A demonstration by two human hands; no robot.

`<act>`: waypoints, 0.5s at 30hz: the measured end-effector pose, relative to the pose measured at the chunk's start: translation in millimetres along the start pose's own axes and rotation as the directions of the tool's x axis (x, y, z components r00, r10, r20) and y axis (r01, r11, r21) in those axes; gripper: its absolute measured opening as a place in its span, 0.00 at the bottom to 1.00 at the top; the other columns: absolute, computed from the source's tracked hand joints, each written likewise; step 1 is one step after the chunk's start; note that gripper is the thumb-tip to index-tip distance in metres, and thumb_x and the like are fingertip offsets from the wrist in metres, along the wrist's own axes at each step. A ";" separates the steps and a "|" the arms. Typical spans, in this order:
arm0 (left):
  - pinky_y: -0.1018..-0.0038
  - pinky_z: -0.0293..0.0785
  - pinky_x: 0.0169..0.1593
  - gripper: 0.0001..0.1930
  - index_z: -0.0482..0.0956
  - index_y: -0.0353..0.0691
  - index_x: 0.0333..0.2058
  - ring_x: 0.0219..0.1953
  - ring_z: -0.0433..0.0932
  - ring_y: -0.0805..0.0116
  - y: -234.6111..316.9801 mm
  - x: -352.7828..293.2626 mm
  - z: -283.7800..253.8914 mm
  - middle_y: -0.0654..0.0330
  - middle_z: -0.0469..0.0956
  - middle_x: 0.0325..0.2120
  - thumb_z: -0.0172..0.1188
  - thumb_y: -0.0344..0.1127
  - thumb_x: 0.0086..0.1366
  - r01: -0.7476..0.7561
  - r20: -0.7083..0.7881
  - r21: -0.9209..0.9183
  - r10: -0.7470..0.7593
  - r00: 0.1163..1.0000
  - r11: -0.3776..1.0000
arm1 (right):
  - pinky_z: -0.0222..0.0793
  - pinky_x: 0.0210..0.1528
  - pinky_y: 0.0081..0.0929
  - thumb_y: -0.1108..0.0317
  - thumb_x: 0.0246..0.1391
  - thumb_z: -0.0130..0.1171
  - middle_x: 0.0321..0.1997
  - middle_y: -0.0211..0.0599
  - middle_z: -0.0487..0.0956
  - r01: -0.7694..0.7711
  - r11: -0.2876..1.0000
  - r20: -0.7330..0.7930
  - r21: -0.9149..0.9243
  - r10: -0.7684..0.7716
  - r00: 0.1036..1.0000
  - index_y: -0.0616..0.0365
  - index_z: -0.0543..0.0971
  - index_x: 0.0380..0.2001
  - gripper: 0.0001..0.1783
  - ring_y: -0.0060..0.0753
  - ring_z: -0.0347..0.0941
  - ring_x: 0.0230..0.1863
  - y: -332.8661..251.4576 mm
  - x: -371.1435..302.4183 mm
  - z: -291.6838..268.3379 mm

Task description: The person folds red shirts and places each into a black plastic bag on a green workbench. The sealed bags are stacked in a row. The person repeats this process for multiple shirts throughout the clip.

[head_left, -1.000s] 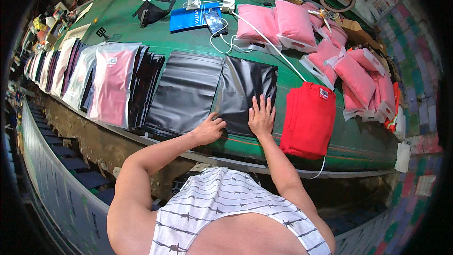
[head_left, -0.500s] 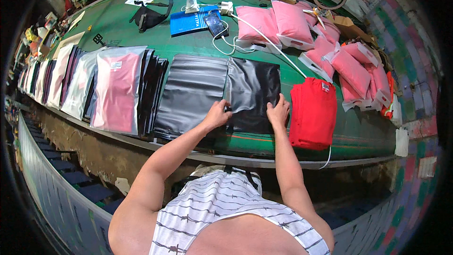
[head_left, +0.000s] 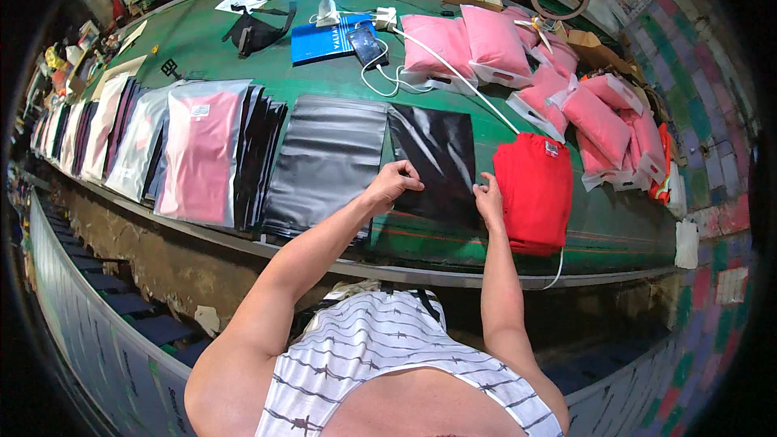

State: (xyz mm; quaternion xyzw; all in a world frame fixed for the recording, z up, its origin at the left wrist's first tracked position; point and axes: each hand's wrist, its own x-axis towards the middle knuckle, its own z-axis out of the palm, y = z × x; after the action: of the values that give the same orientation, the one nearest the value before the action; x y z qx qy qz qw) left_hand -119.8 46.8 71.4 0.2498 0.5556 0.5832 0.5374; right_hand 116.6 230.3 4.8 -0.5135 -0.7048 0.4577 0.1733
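Left hand & right hand pinch opposite edges of black poly bag, w/ folded red shirt staged at 3 o'clock for reach.

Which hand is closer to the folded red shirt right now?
Right. The right hand pinches the black bag's right edge, just beside the red shirt. The left hand grips the bag's left edge, a full bag width farther away.
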 end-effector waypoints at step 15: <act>0.55 0.70 0.67 0.20 0.69 0.28 0.56 0.63 0.71 0.44 124.6 -19.3 27.2 0.44 0.75 0.54 0.52 0.39 0.74 0.015 0.124 -0.866 0.187 0.974 0.499 | 0.71 0.45 0.31 0.64 0.59 0.65 0.38 0.25 0.82 0.097 0.938 0.364 0.333 -0.223 0.904 0.62 0.83 0.41 0.13 0.25 0.76 0.40 -6.8 -46.2 -35.9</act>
State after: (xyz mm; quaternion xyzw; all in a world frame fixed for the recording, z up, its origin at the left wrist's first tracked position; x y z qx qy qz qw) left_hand -133.4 63.9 198.5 0.0341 0.1203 0.7797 0.6136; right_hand 157.4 205.9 39.5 -0.3167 -0.6857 0.6398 0.1420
